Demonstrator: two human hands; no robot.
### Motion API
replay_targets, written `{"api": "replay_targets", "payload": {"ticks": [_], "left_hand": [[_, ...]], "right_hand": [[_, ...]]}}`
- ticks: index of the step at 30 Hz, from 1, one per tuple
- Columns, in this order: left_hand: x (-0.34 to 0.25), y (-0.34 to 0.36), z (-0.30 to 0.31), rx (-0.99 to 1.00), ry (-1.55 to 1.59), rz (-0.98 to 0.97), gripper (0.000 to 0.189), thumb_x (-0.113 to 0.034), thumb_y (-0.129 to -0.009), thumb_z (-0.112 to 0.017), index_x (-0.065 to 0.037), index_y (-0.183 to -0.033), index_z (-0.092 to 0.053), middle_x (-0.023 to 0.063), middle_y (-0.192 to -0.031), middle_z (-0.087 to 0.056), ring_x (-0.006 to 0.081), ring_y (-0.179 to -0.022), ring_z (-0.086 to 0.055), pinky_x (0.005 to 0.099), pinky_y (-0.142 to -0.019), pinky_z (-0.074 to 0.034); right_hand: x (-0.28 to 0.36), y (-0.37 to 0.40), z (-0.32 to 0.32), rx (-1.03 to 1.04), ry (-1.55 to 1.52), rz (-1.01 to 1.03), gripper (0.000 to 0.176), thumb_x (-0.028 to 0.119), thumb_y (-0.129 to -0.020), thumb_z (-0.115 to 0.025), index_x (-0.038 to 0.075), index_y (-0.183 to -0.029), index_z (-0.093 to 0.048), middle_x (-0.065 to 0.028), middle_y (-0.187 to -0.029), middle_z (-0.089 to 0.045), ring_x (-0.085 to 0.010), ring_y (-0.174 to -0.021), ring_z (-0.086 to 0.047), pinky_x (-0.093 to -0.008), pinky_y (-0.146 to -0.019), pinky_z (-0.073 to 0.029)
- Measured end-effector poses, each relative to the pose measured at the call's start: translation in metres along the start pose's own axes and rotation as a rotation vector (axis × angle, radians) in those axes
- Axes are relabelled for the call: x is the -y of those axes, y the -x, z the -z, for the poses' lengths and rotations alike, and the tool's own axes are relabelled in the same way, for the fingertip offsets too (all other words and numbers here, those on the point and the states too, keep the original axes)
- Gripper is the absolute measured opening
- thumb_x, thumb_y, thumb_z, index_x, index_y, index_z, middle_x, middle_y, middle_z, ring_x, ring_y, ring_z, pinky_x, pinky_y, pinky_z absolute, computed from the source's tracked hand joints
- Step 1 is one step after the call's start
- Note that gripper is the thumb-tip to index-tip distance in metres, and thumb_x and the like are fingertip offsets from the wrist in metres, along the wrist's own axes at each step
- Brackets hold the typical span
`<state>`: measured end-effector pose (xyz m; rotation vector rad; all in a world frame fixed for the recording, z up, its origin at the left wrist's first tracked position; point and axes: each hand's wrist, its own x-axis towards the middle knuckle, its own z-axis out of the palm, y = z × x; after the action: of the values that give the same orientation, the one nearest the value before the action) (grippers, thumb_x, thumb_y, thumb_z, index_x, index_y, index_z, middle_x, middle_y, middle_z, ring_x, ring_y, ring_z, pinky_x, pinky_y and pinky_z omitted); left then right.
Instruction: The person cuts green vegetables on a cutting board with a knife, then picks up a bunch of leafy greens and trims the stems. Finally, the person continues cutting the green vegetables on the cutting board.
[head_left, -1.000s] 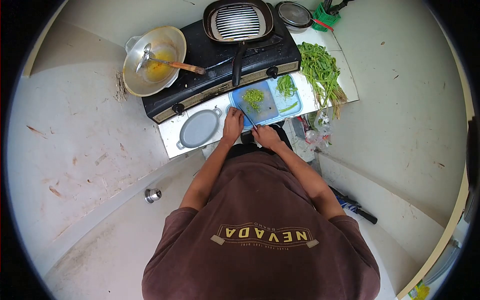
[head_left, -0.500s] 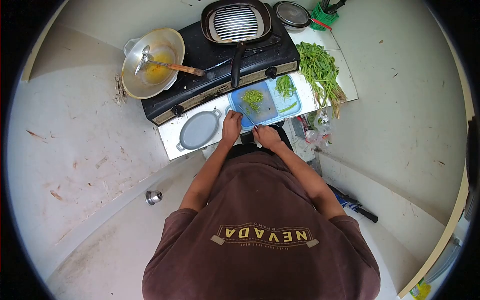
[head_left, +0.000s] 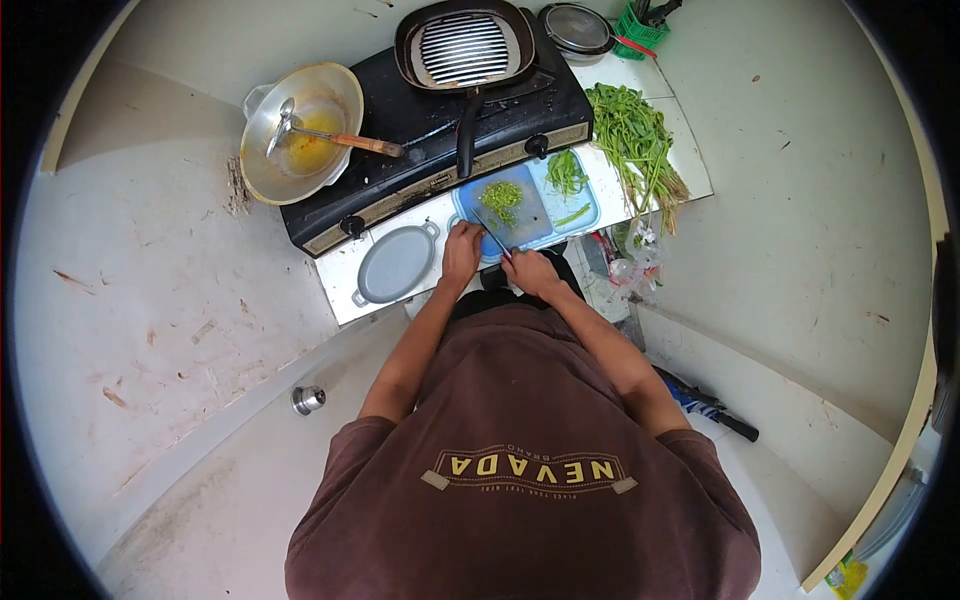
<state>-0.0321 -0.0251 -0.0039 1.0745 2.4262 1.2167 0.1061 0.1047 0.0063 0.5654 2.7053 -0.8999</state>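
My right hand (head_left: 533, 274) is closed around the handle of a knife (head_left: 494, 234), whose blade slants up and left over the near left part of a blue cutting board (head_left: 540, 222). My left hand (head_left: 461, 256) is at the board's near left edge, beside the blade. Its fingers are bent together, and what they hold, if anything, is too small to make out. Finely chopped greens (head_left: 502, 198) are heaped on the board just beyond the blade. Uncut green leaves (head_left: 567, 174) and a short green stalk (head_left: 572, 216) lie on its right part.
A grey oval dish (head_left: 397, 264) sits left of the board. Behind is a black stove (head_left: 415, 130) with a grill pan (head_left: 465, 50) and a large pot (head_left: 262, 165) containing a ladle (head_left: 350, 140). Leafy greens (head_left: 635, 135), a strainer (head_left: 578, 28) and a green basket (head_left: 640, 32) are at the right.
The whole view has shifted slightly. Both hands stay at the board's near edge, the right still holding the knife, and the chopped heap looks the same.
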Motion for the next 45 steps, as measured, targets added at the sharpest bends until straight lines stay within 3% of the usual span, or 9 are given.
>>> {"api": "replay_targets", "payload": {"ticks": [22, 28, 34, 45], "left_hand": [[0.0, 0.002, 0.002, 0.005, -0.056, -0.028, 0.01, 0.001, -0.087, -0.063, 0.001, -0.094, -0.07, 0.0208, -0.09, -0.063, 0.0398, -0.088, -0.062, 0.0467, -0.08, -0.052], [0.001, 0.002, 0.001, 0.007, -0.038, -0.004, 0.01, 0.002, -0.087, -0.063, 0.002, -0.093, -0.07, 0.0213, -0.087, -0.061, 0.0402, -0.086, -0.062, 0.0475, -0.079, -0.051], [-0.003, 0.003, 0.001, -0.016, -0.02, 0.002, 0.01, 0.002, -0.087, -0.062, 0.002, -0.093, -0.069, 0.0213, -0.087, -0.061, 0.0403, -0.086, -0.061, 0.0477, -0.079, -0.051], [-0.003, 0.0, 0.002, -0.055, -0.116, -0.049, 0.006, -0.003, -0.088, -0.065, -0.002, -0.091, -0.07, 0.017, -0.087, -0.065, 0.0369, -0.086, -0.062, 0.0456, -0.079, -0.051]], "right_hand": [[0.007, -0.004, 0.0, -0.009, -0.024, -0.064, 0.047, 0.039, -0.103, -0.048, -0.005, -0.098, -0.066, -0.0296, -0.08, -0.069, -0.0476, -0.082, -0.069, -0.0551, -0.078, -0.056], [0.01, 0.003, -0.001, 0.059, -0.02, -0.072, 0.048, 0.039, -0.103, -0.046, -0.003, -0.097, -0.068, -0.0299, -0.089, -0.07, -0.0477, -0.087, -0.069, -0.0552, -0.081, -0.056], [0.011, -0.012, -0.01, -0.066, -0.004, 0.014, 0.046, 0.037, -0.103, -0.048, -0.004, -0.091, -0.066, -0.0299, -0.082, -0.069, -0.0459, -0.083, -0.07, -0.0542, -0.078, -0.057], [0.007, -0.003, -0.005, -0.042, -0.027, -0.101, 0.048, 0.039, -0.103, -0.048, -0.005, -0.094, -0.065, -0.0298, -0.079, -0.068, -0.0477, -0.081, -0.069, -0.0557, -0.078, -0.056]]}}
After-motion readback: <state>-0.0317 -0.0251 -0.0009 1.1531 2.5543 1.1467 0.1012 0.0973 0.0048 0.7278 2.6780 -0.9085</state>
